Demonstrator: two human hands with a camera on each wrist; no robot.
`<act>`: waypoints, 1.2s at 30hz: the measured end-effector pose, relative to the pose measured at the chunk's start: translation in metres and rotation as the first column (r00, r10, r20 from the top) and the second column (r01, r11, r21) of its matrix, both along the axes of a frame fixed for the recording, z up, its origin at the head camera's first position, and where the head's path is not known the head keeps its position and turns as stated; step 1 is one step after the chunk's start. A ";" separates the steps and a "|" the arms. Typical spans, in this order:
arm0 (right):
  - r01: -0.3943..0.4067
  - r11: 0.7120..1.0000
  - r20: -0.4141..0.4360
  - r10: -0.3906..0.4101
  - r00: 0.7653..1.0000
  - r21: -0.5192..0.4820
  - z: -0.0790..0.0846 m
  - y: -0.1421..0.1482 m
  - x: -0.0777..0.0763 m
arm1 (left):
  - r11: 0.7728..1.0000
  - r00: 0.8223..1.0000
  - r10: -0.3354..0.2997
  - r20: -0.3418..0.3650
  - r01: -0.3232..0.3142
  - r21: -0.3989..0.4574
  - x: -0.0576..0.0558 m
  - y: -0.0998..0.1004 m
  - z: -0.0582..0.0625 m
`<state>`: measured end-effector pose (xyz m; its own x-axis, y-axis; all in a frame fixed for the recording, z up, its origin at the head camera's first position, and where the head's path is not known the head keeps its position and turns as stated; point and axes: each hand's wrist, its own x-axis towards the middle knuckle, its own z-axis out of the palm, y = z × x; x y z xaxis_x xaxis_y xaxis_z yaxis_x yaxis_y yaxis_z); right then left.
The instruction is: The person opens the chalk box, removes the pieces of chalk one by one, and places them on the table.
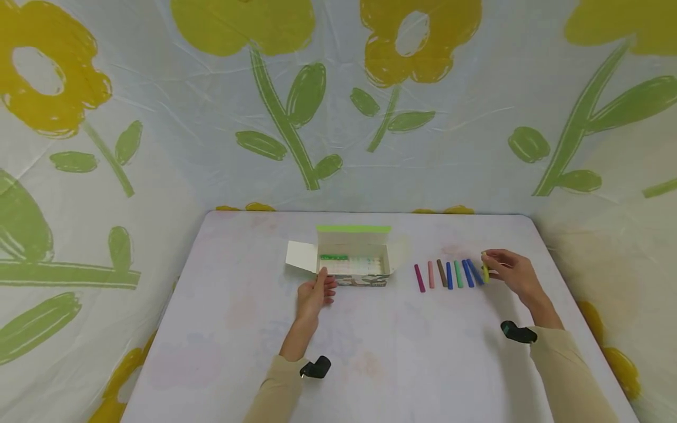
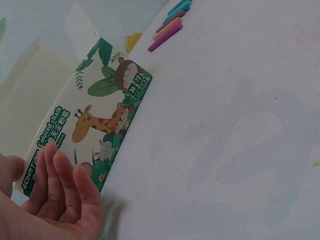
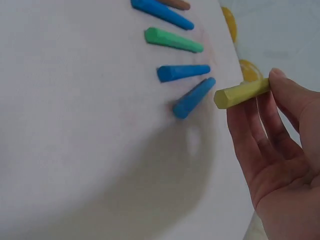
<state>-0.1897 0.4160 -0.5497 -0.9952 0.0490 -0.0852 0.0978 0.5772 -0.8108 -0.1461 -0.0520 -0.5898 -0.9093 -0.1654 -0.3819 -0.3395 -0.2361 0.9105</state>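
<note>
My right hand (image 1: 515, 275) pinches a yellow chalk stick (image 3: 242, 94) between thumb and fingertips, above the right end of a row of chalks. Nearest to it in that row lies a slanted blue chalk (image 3: 194, 98), beside another blue chalk (image 3: 183, 72) and a green chalk (image 3: 173, 40). At the table's middle stands an opened colored chalk box (image 1: 362, 281), printed with animals, its lid up. The left hand (image 1: 311, 298) holds the box's front left corner, thumb at the rim and fingers against the printed front (image 2: 100, 120). Pale sticks and a green piece (image 1: 334, 257) show inside.
Farther left in the row are a magenta chalk (image 1: 419, 278), a pink chalk (image 1: 431, 274), a brown chalk (image 1: 441, 273) and a blue chalk (image 1: 449, 276). A white side flap (image 1: 301, 256) sticks out from the box. Flower-printed cloth (image 1: 455, 129) surrounds the white table (image 1: 402, 352).
</note>
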 end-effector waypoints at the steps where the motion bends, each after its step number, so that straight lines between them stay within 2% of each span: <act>1: 0.013 1.000 0.005 -0.013 1.000 0.005 -0.003 0.003 0.001 | 1.000 1.000 -0.002 -0.005 0.002 0.001 0.000 0.000 0.000; 5: 0.063 0.995 0.015 -0.064 0.998 0.080 -0.017 0.013 0.004 | 1.000 1.000 -0.008 -0.011 0.008 0.001 0.000 0.000 -0.001; 11: 0.143 0.970 0.065 -0.159 0.985 0.198 -0.032 0.017 0.005 | 1.000 1.000 -0.020 -0.009 0.020 0.005 0.001 0.002 -0.001; 17: 0.126 0.968 0.071 -0.144 0.987 0.216 -0.031 0.007 0.006 | 1.000 1.000 -0.014 0.007 0.014 0.004 0.001 0.001 -0.001; 21: 0.115 0.958 0.020 -0.125 0.992 0.261 -0.022 -0.005 0.005 | 1.000 1.000 -0.016 -0.002 0.016 -0.008 0.000 -0.001 -0.003; 25: 0.113 0.948 -0.074 -0.094 0.993 0.299 -0.008 -0.021 0.000 | 1.000 1.000 -0.017 -0.014 0.017 -0.016 0.000 -0.003 -0.002; 30: 0.061 0.960 -0.164 -0.016 0.986 0.272 0.020 -0.045 -0.005 | 1.000 1.000 -0.019 -0.014 0.019 -0.005 0.001 -0.004 -0.001; 36: -0.009 0.971 -0.261 0.073 0.963 0.237 0.054 -0.076 -0.012 | 0.999 0.999 -0.038 -0.023 0.038 0.002 0.002 -0.004 0.001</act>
